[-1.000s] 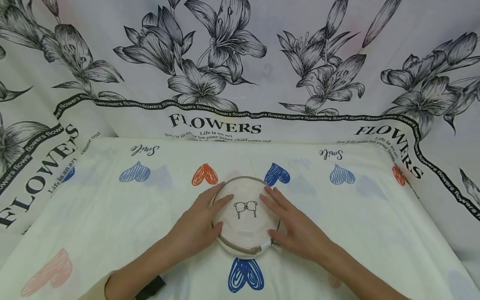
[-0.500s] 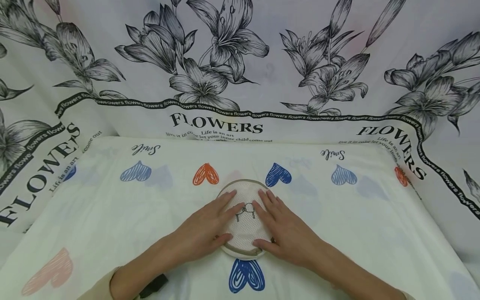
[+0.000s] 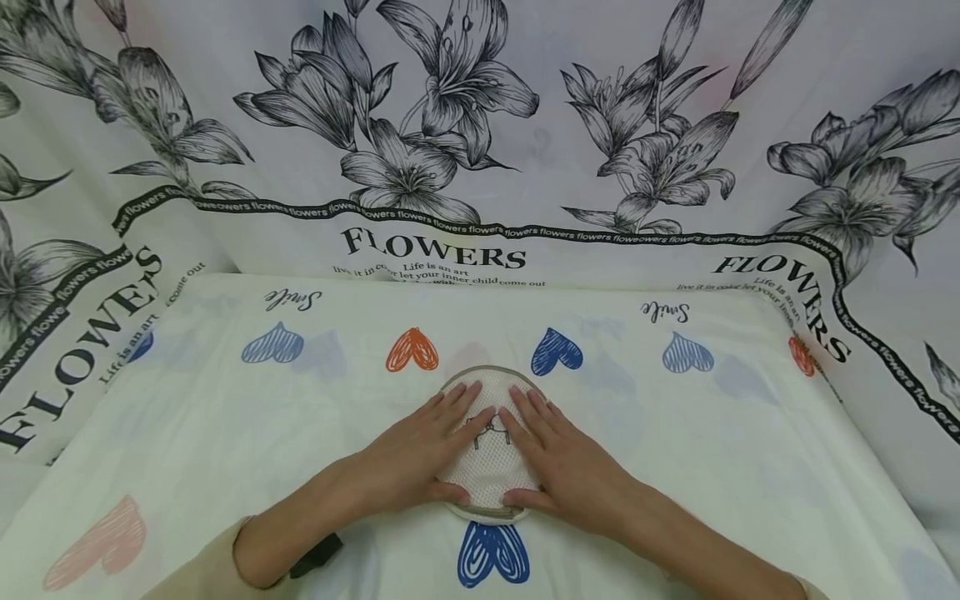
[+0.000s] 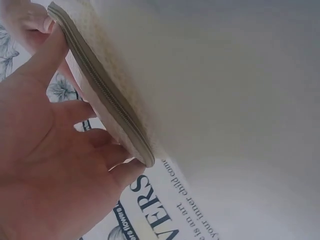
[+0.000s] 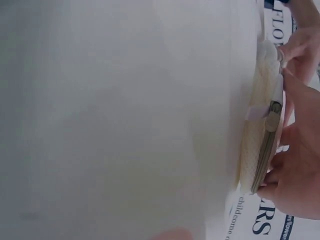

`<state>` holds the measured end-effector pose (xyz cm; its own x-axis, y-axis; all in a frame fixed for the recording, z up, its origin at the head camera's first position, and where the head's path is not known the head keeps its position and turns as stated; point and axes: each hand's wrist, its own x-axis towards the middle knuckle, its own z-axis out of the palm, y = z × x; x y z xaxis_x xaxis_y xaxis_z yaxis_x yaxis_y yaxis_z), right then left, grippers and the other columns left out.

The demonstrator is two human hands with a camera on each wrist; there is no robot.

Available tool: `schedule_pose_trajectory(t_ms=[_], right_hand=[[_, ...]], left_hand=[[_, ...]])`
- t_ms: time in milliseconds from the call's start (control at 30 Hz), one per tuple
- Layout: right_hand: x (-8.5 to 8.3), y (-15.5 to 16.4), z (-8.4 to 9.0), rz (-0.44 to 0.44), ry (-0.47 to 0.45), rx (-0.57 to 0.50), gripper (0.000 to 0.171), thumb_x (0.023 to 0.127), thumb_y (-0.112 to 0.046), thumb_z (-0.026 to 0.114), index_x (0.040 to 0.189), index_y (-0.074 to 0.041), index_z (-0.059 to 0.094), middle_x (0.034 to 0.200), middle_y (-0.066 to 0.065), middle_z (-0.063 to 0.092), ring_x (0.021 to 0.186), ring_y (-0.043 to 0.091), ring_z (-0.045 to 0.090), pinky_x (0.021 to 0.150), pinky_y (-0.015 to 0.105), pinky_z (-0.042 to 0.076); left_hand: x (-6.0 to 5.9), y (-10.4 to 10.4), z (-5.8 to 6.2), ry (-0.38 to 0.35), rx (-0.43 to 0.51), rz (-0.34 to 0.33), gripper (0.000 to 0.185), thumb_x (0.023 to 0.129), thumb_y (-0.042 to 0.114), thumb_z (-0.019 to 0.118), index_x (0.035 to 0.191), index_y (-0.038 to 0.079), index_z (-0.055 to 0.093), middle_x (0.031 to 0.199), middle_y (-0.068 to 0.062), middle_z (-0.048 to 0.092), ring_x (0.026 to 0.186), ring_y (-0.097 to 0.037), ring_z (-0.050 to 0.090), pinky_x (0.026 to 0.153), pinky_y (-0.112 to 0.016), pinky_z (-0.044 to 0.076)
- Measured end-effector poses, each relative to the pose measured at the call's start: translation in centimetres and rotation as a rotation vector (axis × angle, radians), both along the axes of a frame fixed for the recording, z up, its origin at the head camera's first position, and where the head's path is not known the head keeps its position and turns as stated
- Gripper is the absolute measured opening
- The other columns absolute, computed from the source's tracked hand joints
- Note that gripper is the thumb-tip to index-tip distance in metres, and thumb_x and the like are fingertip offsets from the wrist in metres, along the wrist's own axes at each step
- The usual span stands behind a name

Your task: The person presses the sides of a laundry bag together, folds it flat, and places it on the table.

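Observation:
A round white mesh laundry bag (image 3: 487, 475) with a grey-brown zipped rim lies flat on the table in the head view, a small black line print (image 3: 492, 425) on its top partly covered by fingers. My left hand (image 3: 416, 458) lies over the bag's left side, fingers extended across the mesh, thumb near the front rim. Mirroring it on the right, my right hand (image 3: 573, 462) rests with spread, straight fingers on the top. In the left wrist view the zipper (image 4: 102, 85) runs beside my thumb and fingertips. A zipper pull (image 5: 273, 120) and a pale tag (image 5: 257, 112) show in the right wrist view.
A white cloth (image 3: 225, 433) printed with hearts covers the table. Behind it hangs a flower-printed curtain (image 3: 540, 167). A dark object (image 3: 318, 557) sits by my left forearm, partly hidden.
Both hands have slid inward from the bag's sides onto its top, covering more of the print. The bag looks narrower and flatter, and its far rim sits slightly nearer me.

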<state>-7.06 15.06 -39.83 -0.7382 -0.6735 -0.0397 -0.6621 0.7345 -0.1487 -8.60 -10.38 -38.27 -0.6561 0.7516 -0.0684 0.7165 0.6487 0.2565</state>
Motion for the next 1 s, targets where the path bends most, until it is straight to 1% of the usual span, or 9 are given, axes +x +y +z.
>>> schedule_pose_trajectory(t_ms=[100, 167, 333, 500, 667, 833, 1000], right_hand=[[-0.15, -0.06, -0.21, -0.001, -0.016, 0.01, 0.094, 0.091, -0.07, 0.048, 0.16, -0.013, 0.018, 0.166, 0.012, 0.004, 0.152, 0.03, 0.005, 0.121, 0.044, 0.016], [-0.29, -0.08, -0.3, 0.007, -0.008, 0.01, 0.093, 0.092, -0.069, 0.047, 0.159, -0.012, 0.019, 0.166, 0.013, 0.006, 0.152, 0.032, 0.006, 0.12, 0.045, 0.018], [-0.64, -0.11, -0.31, 0.025, 0.009, 0.016, 0.092, 0.093, -0.068, 0.046, 0.159, -0.009, 0.02, 0.165, 0.016, 0.009, 0.151, 0.034, 0.01, 0.12, 0.047, 0.02], [-0.72, -0.34, 0.01, 0.013, -0.037, 0.035, 0.091, 0.093, -0.067, 0.048, 0.159, -0.01, 0.022, 0.165, 0.015, 0.011, 0.151, 0.034, 0.011, 0.119, 0.047, 0.02], [-0.64, -0.63, -0.04, 0.014, -0.058, 0.059, 0.09, 0.093, -0.069, 0.045, 0.158, -0.011, 0.025, 0.164, 0.015, 0.015, 0.151, 0.033, 0.012, 0.12, 0.047, 0.019], [-0.49, -0.6, -0.06, -0.012, -0.048, 0.068, 0.093, 0.091, -0.071, 0.046, 0.159, -0.013, 0.021, 0.165, 0.013, 0.011, 0.151, 0.031, 0.011, 0.119, 0.044, 0.02], [-0.3, -0.35, 0.03, -0.03, -0.044, 0.051, 0.095, 0.09, -0.071, 0.048, 0.16, -0.015, 0.018, 0.166, 0.01, 0.008, 0.152, 0.028, 0.008, 0.12, 0.043, 0.019]], left_hand=[[-0.3, 0.06, -0.01, -0.01, -0.028, -0.017, 0.1, 0.083, 0.054, 0.073, 0.159, 0.011, 0.023, 0.165, -0.018, 0.009, 0.151, -0.036, 0.009, 0.121, -0.049, 0.017], [-0.52, 0.18, 0.03, -0.013, -0.052, -0.02, 0.099, 0.084, 0.056, 0.071, 0.158, 0.01, 0.024, 0.164, -0.019, 0.01, 0.151, -0.036, 0.01, 0.12, -0.049, 0.018], [-0.88, 0.52, 0.33, -0.029, -0.092, -0.006, 0.099, 0.083, 0.057, 0.071, 0.158, 0.011, 0.026, 0.164, -0.019, 0.012, 0.151, -0.036, 0.011, 0.12, -0.05, 0.018], [-0.88, 0.82, 0.67, -0.055, -0.113, 0.006, 0.098, 0.082, 0.056, 0.073, 0.157, 0.01, 0.028, 0.164, -0.019, 0.014, 0.15, -0.036, 0.013, 0.12, -0.05, 0.02], [-0.69, 0.88, 0.9, -0.066, -0.132, 0.014, 0.097, 0.081, 0.054, 0.075, 0.155, 0.009, 0.033, 0.163, -0.019, 0.018, 0.15, -0.037, 0.015, 0.119, -0.051, 0.021], [-0.65, 0.72, 0.65, -0.057, -0.115, 0.011, 0.099, 0.081, 0.056, 0.073, 0.157, 0.011, 0.029, 0.164, -0.018, 0.015, 0.15, -0.035, 0.014, 0.12, -0.05, 0.021], [-0.66, 0.4, 0.1, -0.028, -0.075, 0.003, 0.101, 0.081, 0.058, 0.072, 0.158, 0.013, 0.025, 0.164, -0.017, 0.012, 0.151, -0.034, 0.012, 0.12, -0.049, 0.02]])
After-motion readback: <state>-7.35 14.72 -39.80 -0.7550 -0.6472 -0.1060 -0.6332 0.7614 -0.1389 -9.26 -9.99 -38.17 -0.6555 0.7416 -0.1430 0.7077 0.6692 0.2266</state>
